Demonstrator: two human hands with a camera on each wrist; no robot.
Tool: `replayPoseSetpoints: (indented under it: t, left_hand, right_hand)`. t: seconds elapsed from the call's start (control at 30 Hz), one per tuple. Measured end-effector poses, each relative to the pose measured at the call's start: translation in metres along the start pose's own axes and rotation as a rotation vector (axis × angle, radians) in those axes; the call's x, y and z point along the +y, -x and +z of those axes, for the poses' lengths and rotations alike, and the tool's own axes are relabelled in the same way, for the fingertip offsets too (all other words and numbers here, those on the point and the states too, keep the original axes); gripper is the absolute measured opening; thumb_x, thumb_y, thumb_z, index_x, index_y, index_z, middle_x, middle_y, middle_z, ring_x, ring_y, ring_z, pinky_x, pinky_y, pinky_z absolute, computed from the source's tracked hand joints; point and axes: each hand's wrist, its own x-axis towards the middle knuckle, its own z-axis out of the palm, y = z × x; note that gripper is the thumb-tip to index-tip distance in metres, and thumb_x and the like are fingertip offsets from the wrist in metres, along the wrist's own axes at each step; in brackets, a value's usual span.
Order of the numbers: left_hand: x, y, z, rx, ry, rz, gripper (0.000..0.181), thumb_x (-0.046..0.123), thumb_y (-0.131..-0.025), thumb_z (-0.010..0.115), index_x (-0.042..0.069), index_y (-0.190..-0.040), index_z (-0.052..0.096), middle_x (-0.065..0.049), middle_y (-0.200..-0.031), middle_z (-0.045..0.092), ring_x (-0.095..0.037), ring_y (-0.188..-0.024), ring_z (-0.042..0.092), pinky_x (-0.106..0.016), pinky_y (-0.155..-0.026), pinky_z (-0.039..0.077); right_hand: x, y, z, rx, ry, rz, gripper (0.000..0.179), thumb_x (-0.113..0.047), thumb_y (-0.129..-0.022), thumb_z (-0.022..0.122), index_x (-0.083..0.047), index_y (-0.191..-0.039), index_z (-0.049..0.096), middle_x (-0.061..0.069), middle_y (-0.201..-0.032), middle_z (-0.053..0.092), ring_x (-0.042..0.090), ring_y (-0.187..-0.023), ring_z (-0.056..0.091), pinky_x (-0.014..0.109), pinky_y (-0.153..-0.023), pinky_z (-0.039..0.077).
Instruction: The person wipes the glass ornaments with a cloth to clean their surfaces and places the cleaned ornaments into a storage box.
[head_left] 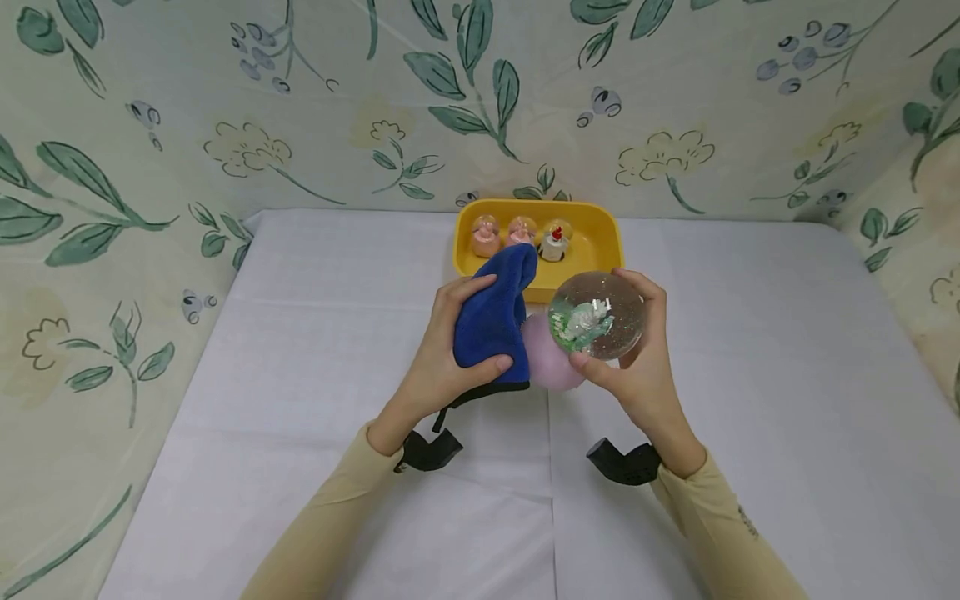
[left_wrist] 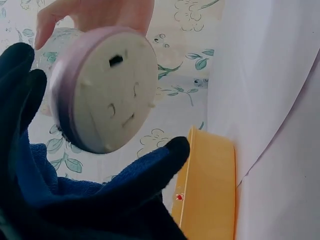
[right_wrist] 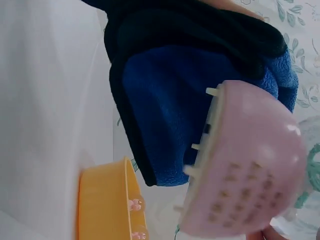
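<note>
A snow globe (head_left: pixel 600 292) with a pale green and white figure inside is gripped by my right hand (head_left: pixel 648 375), fingers and thumb round its clear ball. Its rounded pink base (head_left: pixel 551 362) tilts towards the left hand, and the flat cream underside (left_wrist: pixel 117 95) with small feet shows in the left wrist view. Gold-coloured lettering marks the pink base (right_wrist: pixel 250 170) in the right wrist view. My left hand (head_left: pixel 431 354) holds a folded blue cloth (head_left: pixel 487 325) with black edging, thumb in front. The cloth is right beside the base; whether they touch I cannot tell.
Behind the hands stands a yellow tray (head_left: pixel 611 242) holding three small globe figurines: two pink ones (head_left: pixel 486 237) and a white one with a red top (head_left: pixel 555 240). A white cloth (head_left: pixel 750 375) covers the table. Leaf-patterned fabric (head_left: pixel 315 100) hangs behind and at the sides.
</note>
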Motion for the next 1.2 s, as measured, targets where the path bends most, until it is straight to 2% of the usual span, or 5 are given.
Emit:
replayPoseSetpoints:
  t: [0.33,0.53,0.67,0.97,1.2]
  left_hand:
    - [0.002,-0.002,0.003,-0.101,0.034,-0.02,0.086,0.063,-0.078,0.066,0.027,-0.146,0.029,0.0,-0.146,0.026,-0.023,-0.127,0.034,-0.049,-0.099,0.038]
    - [0.006,-0.006,0.002,-0.16,0.071,-0.03,0.088,0.062,-0.076,0.069,0.027,-0.146,0.03,0.0,-0.144,0.029,-0.022,-0.126,0.036,-0.047,-0.098,0.041]
    - [0.009,-0.008,0.005,-0.106,0.011,0.041,0.079,0.039,-0.075,0.078,0.022,-0.141,0.037,-0.004,-0.143,0.03,-0.024,-0.126,0.037,-0.046,-0.096,0.043]
    - [0.015,-0.009,0.016,-0.025,-0.28,0.178,0.083,0.015,-0.069,0.085,0.022,-0.135,0.037,-0.014,-0.145,0.021,-0.035,-0.127,0.036,-0.049,-0.095,0.045]
    - [0.015,-0.01,0.009,-0.026,-0.226,0.151,0.081,0.013,-0.068,0.085,0.021,-0.135,0.04,-0.012,-0.145,0.024,-0.033,-0.126,0.036,-0.049,-0.094,0.045]
  right_hand:
    - [0.0,0.0,0.002,-0.15,0.05,-0.097,0.091,0.019,-0.062,0.071,-0.007,-0.137,0.026,0.011,-0.139,0.033,0.029,-0.121,0.038,0.025,-0.09,0.048]
    - [0.008,-0.003,0.004,-0.203,0.121,-0.362,0.087,-0.025,-0.071,0.085,0.014,-0.129,0.034,0.019,-0.135,0.042,0.032,-0.124,0.037,0.036,-0.102,0.037]
    - [0.013,-0.003,0.009,-0.123,0.094,-0.404,0.092,-0.034,-0.07,0.085,0.017,-0.126,0.032,0.017,-0.133,0.044,0.032,-0.123,0.038,0.036,-0.102,0.037]
    - [0.015,0.01,0.024,0.138,-0.019,-0.1,0.078,0.0,-0.071,0.078,-0.006,-0.134,0.033,0.011,-0.132,0.038,0.031,-0.118,0.039,0.027,-0.089,0.048]
    - [0.006,0.009,0.013,-0.101,0.088,-0.049,0.102,0.017,-0.068,0.071,-0.012,-0.148,0.016,0.012,-0.147,0.025,0.032,-0.123,0.038,0.026,-0.091,0.048]
